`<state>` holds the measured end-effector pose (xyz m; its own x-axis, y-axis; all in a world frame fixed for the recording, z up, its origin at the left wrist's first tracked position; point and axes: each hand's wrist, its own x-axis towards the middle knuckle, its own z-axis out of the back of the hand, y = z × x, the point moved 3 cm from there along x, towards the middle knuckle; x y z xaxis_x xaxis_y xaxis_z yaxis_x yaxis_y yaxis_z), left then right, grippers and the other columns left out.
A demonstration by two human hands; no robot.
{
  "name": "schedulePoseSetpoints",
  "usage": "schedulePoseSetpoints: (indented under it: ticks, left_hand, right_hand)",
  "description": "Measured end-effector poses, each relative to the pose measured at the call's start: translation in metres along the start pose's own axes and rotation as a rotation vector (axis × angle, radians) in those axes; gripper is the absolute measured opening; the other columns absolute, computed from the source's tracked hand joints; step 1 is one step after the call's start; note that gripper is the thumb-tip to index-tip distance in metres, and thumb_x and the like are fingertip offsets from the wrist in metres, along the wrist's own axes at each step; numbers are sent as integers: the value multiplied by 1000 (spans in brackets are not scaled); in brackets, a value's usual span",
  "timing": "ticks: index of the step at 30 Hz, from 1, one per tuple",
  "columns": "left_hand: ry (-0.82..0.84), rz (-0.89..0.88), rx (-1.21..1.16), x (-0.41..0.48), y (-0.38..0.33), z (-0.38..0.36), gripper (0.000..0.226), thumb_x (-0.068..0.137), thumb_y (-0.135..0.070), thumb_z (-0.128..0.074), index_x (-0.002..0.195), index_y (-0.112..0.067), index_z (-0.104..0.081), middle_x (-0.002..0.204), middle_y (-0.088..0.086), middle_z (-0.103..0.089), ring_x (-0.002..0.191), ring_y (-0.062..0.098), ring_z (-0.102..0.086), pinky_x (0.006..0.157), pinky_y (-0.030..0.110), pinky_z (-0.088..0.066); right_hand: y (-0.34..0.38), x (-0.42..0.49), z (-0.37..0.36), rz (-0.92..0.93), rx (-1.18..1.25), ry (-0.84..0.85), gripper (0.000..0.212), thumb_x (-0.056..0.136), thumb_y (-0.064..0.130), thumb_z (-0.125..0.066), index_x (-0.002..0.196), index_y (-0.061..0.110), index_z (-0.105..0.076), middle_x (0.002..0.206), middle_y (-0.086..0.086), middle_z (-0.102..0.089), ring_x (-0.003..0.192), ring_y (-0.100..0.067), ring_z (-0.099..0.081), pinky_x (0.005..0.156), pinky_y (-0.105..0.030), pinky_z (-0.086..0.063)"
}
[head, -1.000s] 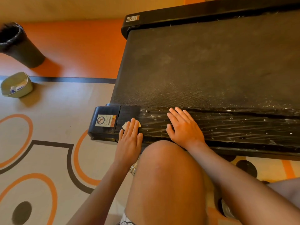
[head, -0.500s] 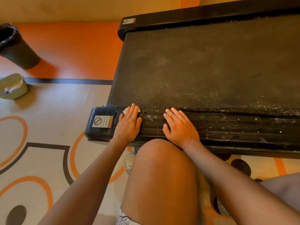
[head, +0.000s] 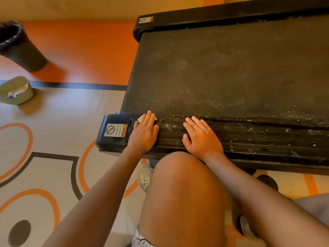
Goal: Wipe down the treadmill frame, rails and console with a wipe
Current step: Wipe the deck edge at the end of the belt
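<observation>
From my seat at the remote feed, I was looking down at the near side of a dusty black treadmill. Its wide dark running belt [head: 222,72] filled the view from twelve to three o'clock. The black ribbed side rail [head: 258,139], speckled with pale flecks, ran across the middle toward three o'clock.

The left hand [head: 145,133] lay palm down at the rail's left end. Its fingers [head: 148,117] were straight and close together, pressing a small pale wipe [head: 140,119] flat against the rail where it meets the belt edge. Only the wipe's corners showed, one on each side of the fingertips. I could not tell how much of it lay beneath the palm.

Just at nine o'clock of that hand sat the glossy black plastic end cap [head: 110,141], bearing a white and orange warning sticker [head: 115,130].

The right hand [head: 203,139] rested flat on the ribbed rail at three o'clock of the left hand, apart from it. Its fingers were straight and slightly spread, holding nothing.

A bare knee [head: 183,184] rose at six o'clock between the two forearms, with a white mesh shoe [head: 145,177] on the floor beside it.

On the patterned beige, orange and black floor [head: 53,122], a pale green bucket [head: 17,91] with some packets inside stood at nine o'clock. A tall black bin [head: 19,49] with a bag liner stood at ten o'clock on the orange strip. At twelve o'clock the far black rail [head: 231,13] carried a second small sticker at its end.
</observation>
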<state>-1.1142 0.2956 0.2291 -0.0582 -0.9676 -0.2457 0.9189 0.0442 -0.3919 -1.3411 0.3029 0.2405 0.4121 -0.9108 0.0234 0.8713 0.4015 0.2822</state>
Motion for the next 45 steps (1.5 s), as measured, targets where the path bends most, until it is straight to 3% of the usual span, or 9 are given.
schedulePoseSetpoints:
  ticks: [12,23,29,33,40,45]
  left_hand:
    - [-71,0,-19,-89,8,-31,60,109,-46,-19,162,-24,-4,166,-11,10,154,9,14,123,33,9]
    - [-47,14,5,15,-13,-8,59,110,-45,-22,163,-20,-11,171,1,-2,157,21,3,123,40,5]
    - [-63,-13,-4,-27,-7,-19,60,110,-46,-20,163,-22,-8,170,-3,2,156,18,6,124,41,4]
    - [-46,-9,-36,-62,-7,-32,73,100,-59,-5,163,-21,-7,168,-7,6,154,13,10,123,40,4]
    - [-34,32,40,2,-22,-15,59,110,-45,-17,163,-20,-7,171,1,1,157,21,4,123,42,5]
    - [-25,16,28,-4,-24,-21,64,108,-51,-12,163,-20,-4,170,0,4,156,20,6,123,44,3]
  right_hand:
    - [-3,1,-3,24,-4,-31,58,101,38,-32,141,8,-60,149,-13,-55,144,-29,-46,120,-48,-33]
    - [-3,2,-5,17,-40,-43,53,100,37,-40,141,9,-60,149,-12,-55,144,-29,-46,120,-47,-33]
    - [-2,1,-4,20,-26,-53,55,100,37,-35,140,8,-61,147,-14,-57,142,-30,-48,119,-48,-35]
    - [-2,1,-5,20,-22,-50,57,100,37,-32,140,7,-60,148,-14,-56,143,-30,-46,120,-48,-34]
    - [-1,1,-3,2,-31,-26,58,100,39,-32,142,10,-59,150,-12,-54,145,-28,-45,121,-46,-32]
    - [-2,2,-3,-4,-25,-25,57,100,38,-33,142,10,-59,150,-11,-54,145,-27,-44,121,-45,-31]
